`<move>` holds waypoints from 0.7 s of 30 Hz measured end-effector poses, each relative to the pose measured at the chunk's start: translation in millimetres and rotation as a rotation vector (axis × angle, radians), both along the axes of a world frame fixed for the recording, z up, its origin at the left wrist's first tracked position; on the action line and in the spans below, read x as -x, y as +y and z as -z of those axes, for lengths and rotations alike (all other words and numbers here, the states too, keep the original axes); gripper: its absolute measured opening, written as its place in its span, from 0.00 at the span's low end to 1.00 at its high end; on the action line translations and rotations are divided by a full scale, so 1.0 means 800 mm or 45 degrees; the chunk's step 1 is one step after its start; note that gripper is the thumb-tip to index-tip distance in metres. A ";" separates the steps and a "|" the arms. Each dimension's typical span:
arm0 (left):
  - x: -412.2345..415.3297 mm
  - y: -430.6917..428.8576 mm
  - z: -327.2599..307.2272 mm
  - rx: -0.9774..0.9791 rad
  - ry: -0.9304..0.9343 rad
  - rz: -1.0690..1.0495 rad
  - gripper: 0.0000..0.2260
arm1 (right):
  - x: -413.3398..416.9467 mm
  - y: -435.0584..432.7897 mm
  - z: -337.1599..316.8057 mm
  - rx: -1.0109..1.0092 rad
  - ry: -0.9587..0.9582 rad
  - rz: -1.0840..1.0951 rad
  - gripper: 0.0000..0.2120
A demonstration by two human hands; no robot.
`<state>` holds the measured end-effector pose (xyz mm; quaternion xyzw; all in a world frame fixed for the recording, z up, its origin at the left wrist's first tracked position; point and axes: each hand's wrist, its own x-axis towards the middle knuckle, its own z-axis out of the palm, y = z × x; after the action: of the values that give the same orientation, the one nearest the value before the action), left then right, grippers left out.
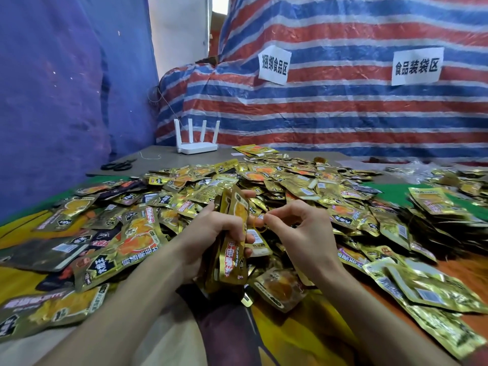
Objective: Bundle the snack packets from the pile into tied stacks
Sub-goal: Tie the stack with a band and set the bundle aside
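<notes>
My left hand [208, 231] grips an upright stack of gold snack packets [232, 241] at the middle of the view, fingers curled round its edges. Just to its right, my right hand [298, 228] pinches a thin yellow rubber band [260, 224] that stretches toward the stack's side. A wide pile of loose gold packets [290, 186] covers the table behind and around both hands. Whether the band loops round the stack I cannot tell.
A white router [196, 143] with several antennas stands at the back of the table, black scissors [118, 165] lie to its left. Layered packets [443, 207] sit at the right. A striped tarp [343, 101] with two paper signs hangs behind.
</notes>
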<state>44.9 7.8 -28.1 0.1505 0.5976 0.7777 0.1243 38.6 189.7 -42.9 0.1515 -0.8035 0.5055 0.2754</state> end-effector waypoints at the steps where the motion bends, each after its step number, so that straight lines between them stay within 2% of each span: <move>1: -0.001 -0.001 -0.001 0.018 0.005 0.014 0.32 | 0.000 0.001 0.000 -0.005 0.017 0.018 0.04; 5: -0.005 -0.005 -0.003 0.040 -0.010 0.156 0.33 | -0.001 0.004 0.001 -0.042 0.099 0.102 0.04; 8: -0.004 -0.006 -0.003 -0.038 -0.070 0.258 0.34 | -0.004 0.005 0.000 -0.029 0.110 0.065 0.02; 11: -0.001 -0.006 0.000 -0.228 -0.119 0.337 0.36 | -0.004 0.005 -0.004 -0.103 -0.024 -0.021 0.04; 13: 0.002 -0.008 0.000 -0.357 -0.125 0.342 0.36 | -0.004 0.006 -0.008 -0.117 -0.249 -0.202 0.07; 15: 0.003 -0.011 -0.002 -0.432 -0.125 0.334 0.35 | -0.007 0.005 -0.016 0.176 -0.550 -0.614 0.09; 17: 0.001 -0.013 -0.003 -0.437 -0.127 0.385 0.32 | -0.011 0.007 -0.023 0.514 -0.701 -0.966 0.06; 19: -0.006 -0.012 -0.005 -0.385 -0.144 0.475 0.26 | -0.013 0.009 -0.027 0.740 -0.687 -1.122 0.09; 21: -0.012 -0.009 -0.008 -0.342 -0.185 0.551 0.19 | -0.014 0.012 -0.029 0.979 -0.624 -1.155 0.12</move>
<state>54.4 0.4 -21.7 0.2340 0.4325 0.8140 0.3092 50.1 199.6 -19.6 0.2467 -0.4606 0.8438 -0.1226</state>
